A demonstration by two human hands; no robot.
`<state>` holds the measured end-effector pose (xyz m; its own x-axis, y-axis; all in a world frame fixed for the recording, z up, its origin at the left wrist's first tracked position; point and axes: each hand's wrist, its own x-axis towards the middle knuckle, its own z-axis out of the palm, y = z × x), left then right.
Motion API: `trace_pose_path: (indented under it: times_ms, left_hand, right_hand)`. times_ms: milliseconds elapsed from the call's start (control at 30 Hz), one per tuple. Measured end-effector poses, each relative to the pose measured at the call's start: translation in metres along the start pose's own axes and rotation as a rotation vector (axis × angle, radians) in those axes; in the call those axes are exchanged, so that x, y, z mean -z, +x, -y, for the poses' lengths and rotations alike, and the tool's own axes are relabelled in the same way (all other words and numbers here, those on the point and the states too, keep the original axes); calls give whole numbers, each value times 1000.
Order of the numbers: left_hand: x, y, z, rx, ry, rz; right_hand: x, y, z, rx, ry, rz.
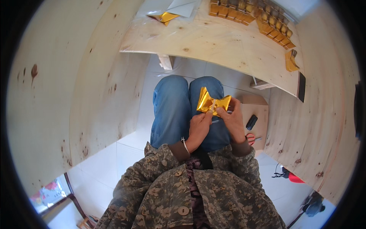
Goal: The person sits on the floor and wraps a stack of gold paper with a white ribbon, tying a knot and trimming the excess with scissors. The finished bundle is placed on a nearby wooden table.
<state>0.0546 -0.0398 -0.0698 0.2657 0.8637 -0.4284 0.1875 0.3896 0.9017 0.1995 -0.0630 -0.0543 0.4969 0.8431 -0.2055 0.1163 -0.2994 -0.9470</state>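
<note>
Pinched between both hands above the lap, a gold foil sheet (212, 103) is held folded into a bow-like shape over the blue-jeaned knees. The left hand (199, 129) has its fingers closed on the foil's lower middle, and the right hand (232, 120) has its fingers closed on the right wing. Rows of small folded gold pieces (249, 13) are lined up along the far edge of the pale plywood surface (213, 42), with another crumpled gold sheet (164, 17) at its left end. A cardboard box (259, 114) with red-handled scissors (251, 138) is set on the white tiled floor (110, 160).
</note>
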Motion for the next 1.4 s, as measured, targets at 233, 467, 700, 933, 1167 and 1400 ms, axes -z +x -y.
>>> trace_pose_path:
  times_ms: [233, 467, 700, 933, 1167, 1400]
  left_hand:
    - [0, -2, -4, -28, 71, -18]
    - [-2, 2, 1, -9, 142, -47]
    - [-2, -2, 9, 14, 142, -34]
    - [15, -18, 5, -178, 395, 59]
    - [33, -33, -13, -420, 755, 93]
    - [41, -53, -14, -705, 880, 136]
  right_hand:
    - [3, -37, 32, 511, -417, -160]
    - [-26, -33, 33, 651, -573, 3]
    - [-23, -31, 24, 715, -685, 128]
    - [-28, -31, 23, 775, -748, 117]
    - [-27, -34, 24, 776, -773, 114]
    - [-26, -35, 19, 792, -799, 83]
